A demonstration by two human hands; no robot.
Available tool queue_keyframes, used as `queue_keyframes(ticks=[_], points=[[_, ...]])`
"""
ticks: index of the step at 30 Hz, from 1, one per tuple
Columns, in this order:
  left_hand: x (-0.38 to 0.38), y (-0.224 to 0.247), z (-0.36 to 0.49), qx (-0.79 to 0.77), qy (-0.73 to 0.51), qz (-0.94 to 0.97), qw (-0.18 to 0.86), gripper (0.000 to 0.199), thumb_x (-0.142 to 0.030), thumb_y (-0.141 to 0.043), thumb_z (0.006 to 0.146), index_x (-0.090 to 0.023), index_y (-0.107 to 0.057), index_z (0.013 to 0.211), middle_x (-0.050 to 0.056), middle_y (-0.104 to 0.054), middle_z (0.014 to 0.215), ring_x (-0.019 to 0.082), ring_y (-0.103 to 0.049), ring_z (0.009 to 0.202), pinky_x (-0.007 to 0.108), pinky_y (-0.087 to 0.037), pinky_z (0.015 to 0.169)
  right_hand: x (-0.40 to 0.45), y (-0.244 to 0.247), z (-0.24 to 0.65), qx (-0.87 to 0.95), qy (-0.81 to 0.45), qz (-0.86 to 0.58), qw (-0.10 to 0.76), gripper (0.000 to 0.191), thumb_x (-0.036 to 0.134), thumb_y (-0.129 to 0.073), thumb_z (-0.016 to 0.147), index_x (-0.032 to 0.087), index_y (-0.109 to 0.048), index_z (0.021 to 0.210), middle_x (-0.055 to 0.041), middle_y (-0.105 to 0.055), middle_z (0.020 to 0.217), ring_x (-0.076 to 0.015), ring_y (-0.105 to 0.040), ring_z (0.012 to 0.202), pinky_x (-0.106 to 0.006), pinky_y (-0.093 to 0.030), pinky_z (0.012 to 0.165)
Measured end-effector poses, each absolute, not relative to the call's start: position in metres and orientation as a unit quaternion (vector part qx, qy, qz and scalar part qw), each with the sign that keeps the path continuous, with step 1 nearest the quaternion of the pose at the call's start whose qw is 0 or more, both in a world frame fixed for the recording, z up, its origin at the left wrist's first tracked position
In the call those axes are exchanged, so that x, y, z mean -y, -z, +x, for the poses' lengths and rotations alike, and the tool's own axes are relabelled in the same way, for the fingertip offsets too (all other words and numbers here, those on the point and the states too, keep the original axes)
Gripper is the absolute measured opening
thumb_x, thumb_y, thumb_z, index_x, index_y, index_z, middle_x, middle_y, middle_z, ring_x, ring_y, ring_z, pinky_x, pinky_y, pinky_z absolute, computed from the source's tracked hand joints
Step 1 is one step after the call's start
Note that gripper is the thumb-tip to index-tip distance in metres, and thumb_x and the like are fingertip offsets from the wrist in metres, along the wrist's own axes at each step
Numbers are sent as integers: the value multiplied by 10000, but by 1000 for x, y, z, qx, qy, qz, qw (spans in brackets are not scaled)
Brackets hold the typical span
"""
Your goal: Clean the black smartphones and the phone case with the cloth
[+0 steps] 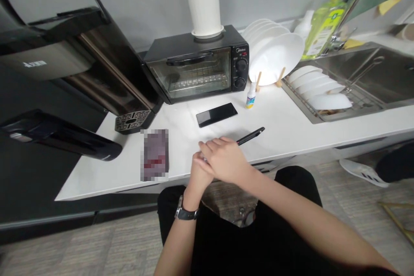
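My right hand point(228, 159) lies folded over my left hand point(199, 172), close above the counter's front edge. Its fingers are bent. From its far side sticks out a slim black pen point(252, 135) with a red ring, and a small silvery bit shows between the fingers at the other side. Most of my left hand's fingers are covered by the right. A black watch point(186, 214) is on my left wrist. Just beyond my hands a dark phone point(216, 114) lies flat. Left of them rests a blurred-out purple-grey packet point(155, 151).
At the back stands a black toaster oven point(197, 69) with a white cup point(205, 6) of sticks on top. A coffee machine point(106, 56) and dark flask point(64, 133) stand left. Rightward are a small bottle point(250, 96), racked plates point(274, 54) and a sink point(371, 77) with bowls.
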State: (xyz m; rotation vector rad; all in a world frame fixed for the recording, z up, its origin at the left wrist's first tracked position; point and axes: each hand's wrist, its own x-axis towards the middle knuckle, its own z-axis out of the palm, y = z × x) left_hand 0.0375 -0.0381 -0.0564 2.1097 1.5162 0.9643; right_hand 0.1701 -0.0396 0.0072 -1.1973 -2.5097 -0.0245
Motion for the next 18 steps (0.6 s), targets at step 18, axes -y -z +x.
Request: queue_keyframes(ticks=[18], points=[[37, 56, 39, -525, -328, 757, 209, 222, -129, -617, 883, -149, -751, 707, 54, -739, 657, 173, -640, 570, 250, -464, 580, 30, -8, 201, 886, 18, -438, 150, 413, 433, -405, 1078, 150, -705, 1061, -85, -755, 956, -232, -665, 856, -353, -349, 737]])
